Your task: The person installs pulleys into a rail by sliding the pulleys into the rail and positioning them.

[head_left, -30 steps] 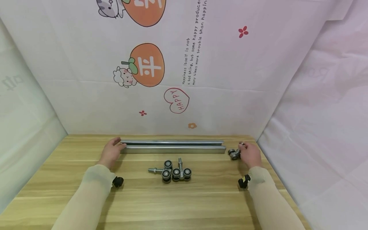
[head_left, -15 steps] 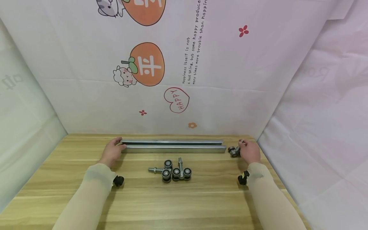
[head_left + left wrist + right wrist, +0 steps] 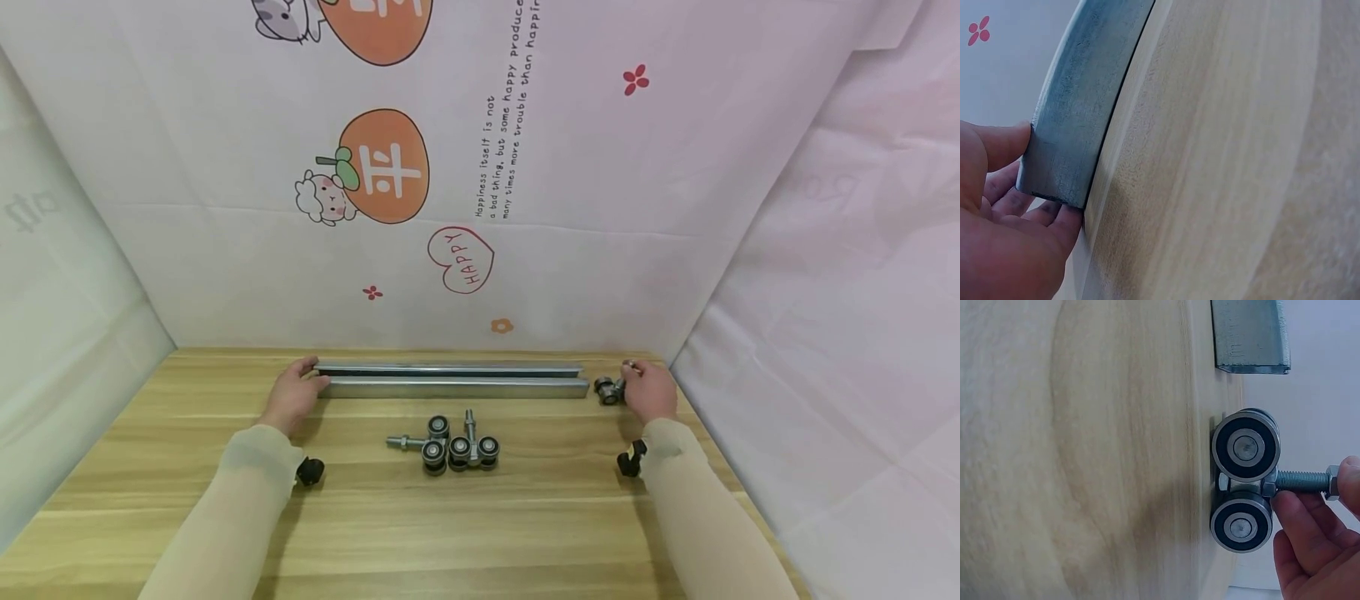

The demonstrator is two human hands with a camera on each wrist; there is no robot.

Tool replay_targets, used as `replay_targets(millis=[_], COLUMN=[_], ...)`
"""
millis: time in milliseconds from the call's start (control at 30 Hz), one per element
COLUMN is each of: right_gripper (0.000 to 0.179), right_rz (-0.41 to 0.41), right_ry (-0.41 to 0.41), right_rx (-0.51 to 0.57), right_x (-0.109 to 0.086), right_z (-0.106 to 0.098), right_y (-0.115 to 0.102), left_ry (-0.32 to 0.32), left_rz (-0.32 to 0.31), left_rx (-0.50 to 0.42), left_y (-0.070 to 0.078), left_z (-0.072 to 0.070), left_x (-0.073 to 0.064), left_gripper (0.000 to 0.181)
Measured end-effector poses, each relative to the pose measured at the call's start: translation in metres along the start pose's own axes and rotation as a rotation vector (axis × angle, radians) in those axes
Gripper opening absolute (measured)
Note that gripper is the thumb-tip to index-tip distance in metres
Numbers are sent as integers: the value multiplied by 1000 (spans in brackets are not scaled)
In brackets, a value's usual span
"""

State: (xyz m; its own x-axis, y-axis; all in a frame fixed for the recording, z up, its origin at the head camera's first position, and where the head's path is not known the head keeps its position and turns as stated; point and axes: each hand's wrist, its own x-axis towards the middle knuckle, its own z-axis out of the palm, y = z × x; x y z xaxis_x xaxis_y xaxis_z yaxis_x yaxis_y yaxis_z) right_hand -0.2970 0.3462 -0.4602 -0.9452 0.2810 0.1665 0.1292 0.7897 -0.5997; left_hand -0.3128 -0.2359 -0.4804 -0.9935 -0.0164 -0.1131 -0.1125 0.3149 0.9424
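A metal channel rail with an open slot along its top lies at the back of the wooden table. My left hand holds its left end, with the thumb on one side and fingertips at the end in the left wrist view. Just off the right end of the rail, my right hand pinches the threaded bolt of a roller trolley. Its black-sealed wheels face the right wrist camera, and the bolt points away from the rail's base side. A small gap separates trolley and rail.
Two more roller trolleys sit in front of the rail: one with its bolt pointing left, the other with its bolt pointing to the back. A white printed cloth hangs behind the table, and cloth walls stand at both sides.
My right hand has carried the trolley slightly toward the back, more in line with the rail. The left hand and the rail stay where they were.
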Motion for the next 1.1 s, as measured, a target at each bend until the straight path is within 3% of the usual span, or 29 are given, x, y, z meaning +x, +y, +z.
replay_targets(millis=[200, 1100], right_gripper=[38, 38], right_rz=[-3, 10], right_ry=[37, 22], right_rx=[-12, -4], right_x=[0, 6], right_z=[0, 17], right_y=[-6, -21], left_ry=[-2, -2], left_rz=[2, 7], left_rx=[22, 41], left_y=[-1, -1], left_z=[0, 0], left_x=[1, 5], left_gripper=[63, 64])
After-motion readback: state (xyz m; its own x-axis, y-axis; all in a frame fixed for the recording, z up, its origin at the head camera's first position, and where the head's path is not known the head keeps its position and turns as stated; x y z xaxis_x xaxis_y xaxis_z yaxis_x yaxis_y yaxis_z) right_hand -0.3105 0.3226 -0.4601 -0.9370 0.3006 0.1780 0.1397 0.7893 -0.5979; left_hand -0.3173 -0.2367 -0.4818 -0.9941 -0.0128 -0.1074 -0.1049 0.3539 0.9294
